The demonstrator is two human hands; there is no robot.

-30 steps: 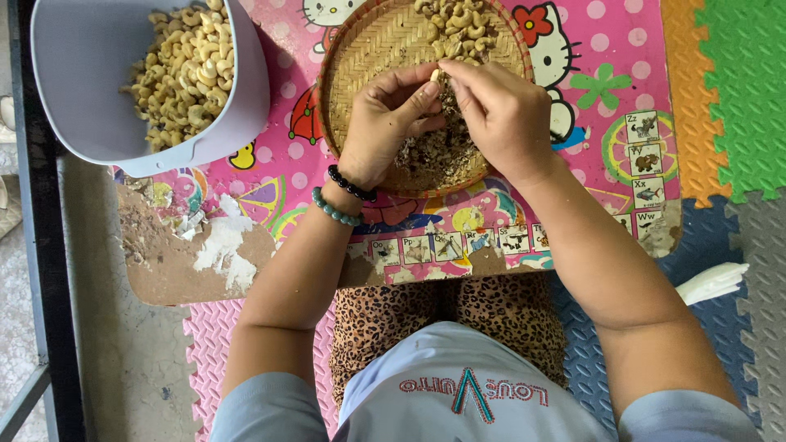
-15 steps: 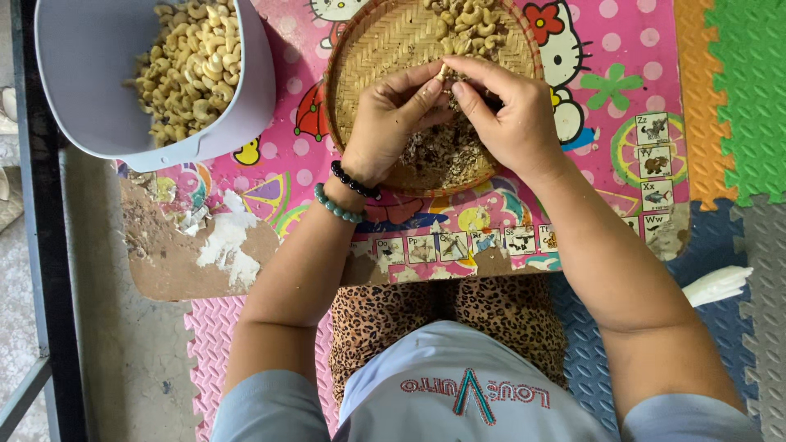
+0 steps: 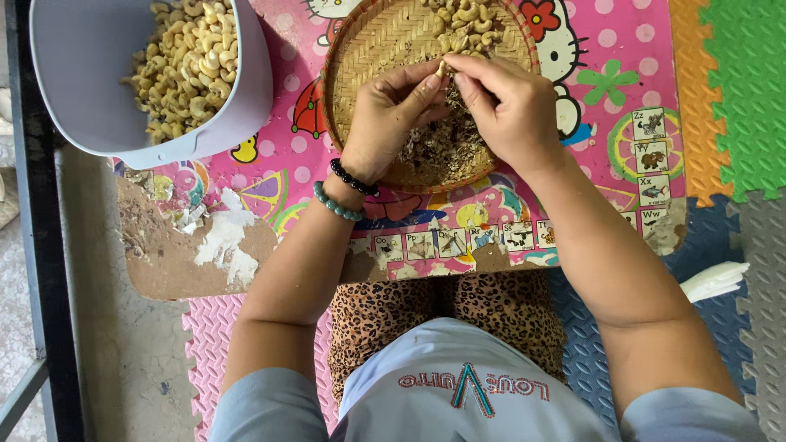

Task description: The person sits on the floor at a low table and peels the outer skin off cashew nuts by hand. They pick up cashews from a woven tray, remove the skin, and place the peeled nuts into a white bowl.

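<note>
Both my hands meet over a round woven tray (image 3: 368,49) on a low pink cartoon-print table (image 3: 286,164). My left hand (image 3: 389,119), with two bead bracelets on its wrist, and my right hand (image 3: 508,106) pinch one cashew nut (image 3: 443,69) between their fingertips. Unpeeled cashews (image 3: 467,20) are heaped at the tray's far side. Brown skin flakes (image 3: 442,151) lie under my hands in the tray's near half.
A grey plastic tub (image 3: 90,106) holding several pale peeled cashews (image 3: 184,65) stands at the table's left. The table's near left corner is worn bare. Coloured foam floor mats (image 3: 737,98) lie to the right, with a white cloth (image 3: 716,281) on them.
My hands have lifted slightly toward the tray's far side while working the same nut between the fingertips. The camera view shifted a little.
</note>
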